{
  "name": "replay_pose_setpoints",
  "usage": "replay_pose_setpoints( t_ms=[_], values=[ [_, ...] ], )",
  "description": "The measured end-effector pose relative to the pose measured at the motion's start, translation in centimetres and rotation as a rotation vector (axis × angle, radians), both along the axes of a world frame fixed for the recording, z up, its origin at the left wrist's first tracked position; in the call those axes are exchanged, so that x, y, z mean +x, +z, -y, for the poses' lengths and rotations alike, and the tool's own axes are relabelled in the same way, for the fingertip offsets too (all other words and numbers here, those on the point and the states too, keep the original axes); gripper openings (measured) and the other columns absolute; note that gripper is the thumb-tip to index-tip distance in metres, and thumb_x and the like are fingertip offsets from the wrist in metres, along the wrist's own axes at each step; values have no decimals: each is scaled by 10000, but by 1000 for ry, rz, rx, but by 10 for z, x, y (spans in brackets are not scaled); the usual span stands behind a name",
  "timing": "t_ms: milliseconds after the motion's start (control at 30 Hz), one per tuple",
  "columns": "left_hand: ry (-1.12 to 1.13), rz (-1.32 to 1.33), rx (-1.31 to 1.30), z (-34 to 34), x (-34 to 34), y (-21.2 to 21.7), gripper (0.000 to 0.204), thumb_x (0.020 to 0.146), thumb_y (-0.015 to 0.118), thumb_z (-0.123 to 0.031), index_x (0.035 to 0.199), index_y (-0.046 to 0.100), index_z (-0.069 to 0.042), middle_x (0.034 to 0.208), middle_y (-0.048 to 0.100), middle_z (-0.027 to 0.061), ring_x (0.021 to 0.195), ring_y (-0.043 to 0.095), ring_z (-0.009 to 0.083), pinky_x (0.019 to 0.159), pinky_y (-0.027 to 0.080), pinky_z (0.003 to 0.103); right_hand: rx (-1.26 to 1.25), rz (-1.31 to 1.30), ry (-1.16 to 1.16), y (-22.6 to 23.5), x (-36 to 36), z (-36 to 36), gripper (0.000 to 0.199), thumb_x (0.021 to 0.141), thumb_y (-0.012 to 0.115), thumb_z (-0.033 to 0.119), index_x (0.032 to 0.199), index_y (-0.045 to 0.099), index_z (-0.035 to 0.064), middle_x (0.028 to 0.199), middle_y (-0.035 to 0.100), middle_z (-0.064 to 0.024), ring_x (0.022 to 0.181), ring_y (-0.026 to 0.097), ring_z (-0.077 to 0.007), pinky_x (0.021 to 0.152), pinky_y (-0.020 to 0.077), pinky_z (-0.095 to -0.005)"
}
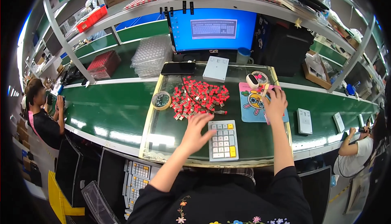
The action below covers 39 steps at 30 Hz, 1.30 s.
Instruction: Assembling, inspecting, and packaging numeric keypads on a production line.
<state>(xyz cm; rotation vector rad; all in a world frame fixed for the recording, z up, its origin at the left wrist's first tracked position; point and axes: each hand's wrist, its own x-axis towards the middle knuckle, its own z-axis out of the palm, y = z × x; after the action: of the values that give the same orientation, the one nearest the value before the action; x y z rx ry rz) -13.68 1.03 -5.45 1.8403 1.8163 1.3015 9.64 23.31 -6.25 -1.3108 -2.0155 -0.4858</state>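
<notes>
My left hand (197,133), fingers apart, reaches over the upper left edge of a pale grey number keypad (223,142) with yellow accent keys. Its thumb lies over the keypad's left side, and its fingertips are close to a heap of small metal plugs with red caps (199,97). A dark cable with a plug end (220,112) lies along that heap. My right hand (276,104) is spread over a blue and pink cartoon mouse pad (248,112). Near its thumb is a slim yellowish piece (266,88), partly hidden; I see no grip on it.
A tape roll (161,100) lies left of the heap. Behind stand a white box-like unit (216,69), a dark phone (178,68) and a monitor (214,30). A white mouse (252,81) sits above the pad. More keypads (138,179) are stacked low left. People work at both sides.
</notes>
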Motion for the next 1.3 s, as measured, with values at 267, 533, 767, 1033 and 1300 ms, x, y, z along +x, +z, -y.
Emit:
replay_pose_setpoints(
  t_ms=[267,533,767,1033,1300],
  values=[
    [22,-333,-298,53,35,-5,943,670,663,-577,1383,300,-76,1380,356,168,1315,255,339,1097,130,472,-243,-33,-157,-32,28,-20,496,781,618,320,1242,458,231,1368,369,-94,1182,397,-347,850,427,-461],
    [-9,-338,-318,57,31,-13,998,644,661,-603,1385,285,-52,1389,351,157,1313,261,330,1098,141,458,-116,56,-86,-14,15,6,500,794,599,321,1261,454,218,1380,362,-94,1186,401,-349,890,408,-451],
    [25,-323,-296,59,31,-16,967,651,661,-581,1380,296,-60,1377,368,151,1313,265,320,1094,152,458,-701,34,542,32,-54,136,545,833,528,440,1323,408,234,1332,437,-115,1075,548,-316,779,485,-363],
    [27,-323,-258,60,34,-15,947,648,679,-544,1373,306,-61,1368,381,146,1302,289,325,1088,170,460,-529,473,428,59,-36,206,577,788,567,504,1278,466,215,1147,571,-133,582,629,-268,486,479,-311],
    [38,-340,-231,58,35,-17,935,639,696,-519,1361,321,-59,1363,390,144,1289,314,329,1082,187,463,-293,221,508,42,-75,175,588,751,589,529,1211,531,166,1035,583,-131,902,559,-278,737,432,-368]
  ],
)
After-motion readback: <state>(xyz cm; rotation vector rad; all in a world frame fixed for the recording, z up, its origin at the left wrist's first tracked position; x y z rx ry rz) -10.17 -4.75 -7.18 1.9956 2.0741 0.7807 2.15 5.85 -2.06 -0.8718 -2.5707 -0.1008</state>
